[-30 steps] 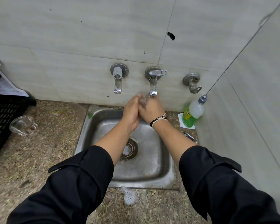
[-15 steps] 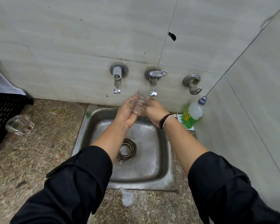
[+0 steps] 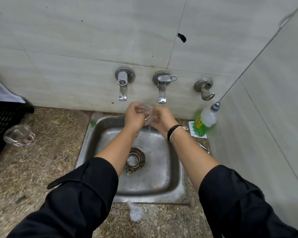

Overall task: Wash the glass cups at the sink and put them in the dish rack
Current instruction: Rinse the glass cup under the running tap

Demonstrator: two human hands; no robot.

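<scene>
Both hands grip one glass cup (image 3: 147, 112) above the sink (image 3: 175, 188), just under the running tap (image 3: 162, 93). The left hand (image 3: 134, 115) curls round its left side; the right hand (image 3: 162, 118) holds the other side. A second cup (image 3: 18, 134) lies on the counter (image 3: 46, 152) left of the sink, beside the black rack (image 3: 2, 121).

Risk: wet glass is slippery. A loosened grip would probably drop the cup into the steel sink, chipping it. Squeezing harder could crack it.

walls: pale grey tiles (image 3: 76, 40); counter: speckled stone (image 3: 46, 169); light: even
</scene>
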